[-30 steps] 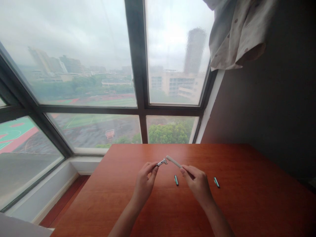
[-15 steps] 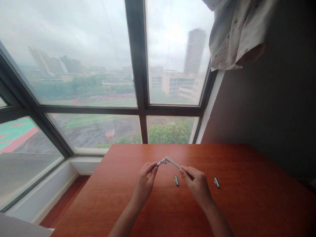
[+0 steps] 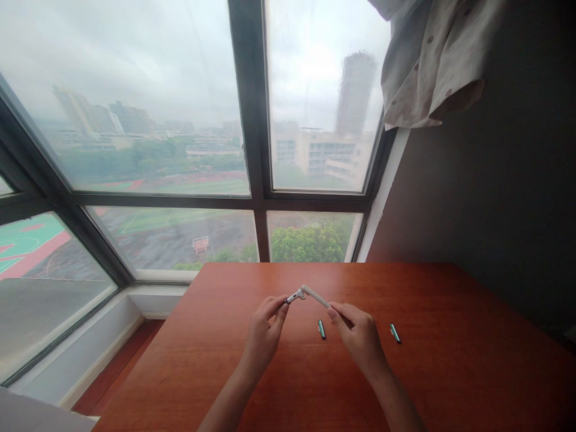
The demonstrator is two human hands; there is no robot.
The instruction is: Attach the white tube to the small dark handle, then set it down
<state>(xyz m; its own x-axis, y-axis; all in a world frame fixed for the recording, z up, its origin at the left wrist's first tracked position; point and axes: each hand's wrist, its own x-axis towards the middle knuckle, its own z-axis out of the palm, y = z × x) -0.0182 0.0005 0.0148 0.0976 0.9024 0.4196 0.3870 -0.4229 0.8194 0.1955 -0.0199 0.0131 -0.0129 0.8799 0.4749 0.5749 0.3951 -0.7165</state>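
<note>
Above the reddish-brown wooden table (image 3: 450,372), my left hand (image 3: 264,332) pinches a small silver metal piece (image 3: 296,295) between thumb and fingertips. My right hand (image 3: 357,336) is closed round the near end of a slim white rod-shaped handle (image 3: 315,296). The rod's far end meets the silver piece between the two hands, a little above the table. Two short dark pieces with teal stripes lie flat on the wood: one (image 3: 321,328) just left of my right hand, the other (image 3: 395,332) to its right.
A large dark-framed window (image 3: 252,150) stands beyond the table's far edge, with buildings and sports fields outside. A pale spotted cloth (image 3: 427,60) hangs at the upper right against a dark wall (image 3: 495,198). A white sill and floor lie left of the table.
The white rod's tip and the silver piece were slightly apart one second ago; now they touch. Both hands have hardly shifted since.
</note>
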